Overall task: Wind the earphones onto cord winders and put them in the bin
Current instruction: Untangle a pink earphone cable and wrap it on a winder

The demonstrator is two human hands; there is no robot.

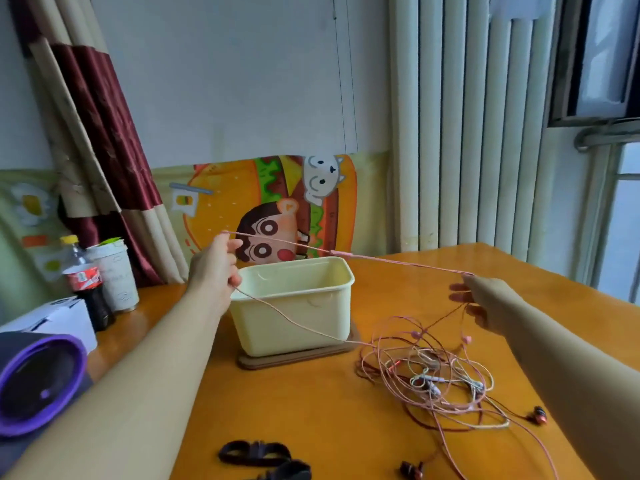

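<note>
A pink earphone cord (391,260) is stretched taut in the air above the pale yellow bin (298,323). My left hand (216,268) pinches its left end beside the bin's left rim. My right hand (483,303) pinches the other end over the table. From both hands the cord drops into a tangled heap of earphones (436,375), pink, white, green and dark red, lying right of the bin. Black cord winders (256,453) lie at the table's near edge. The bin looks empty inside.
The bin stands on a brown wooden board (294,356) on the orange table (311,410). A cola bottle (86,282), a paper cup (114,275), a white box (59,320) and a purple-rimmed cylinder (38,382) crowd the left side. Red earbuds (536,414) lie at the near right.
</note>
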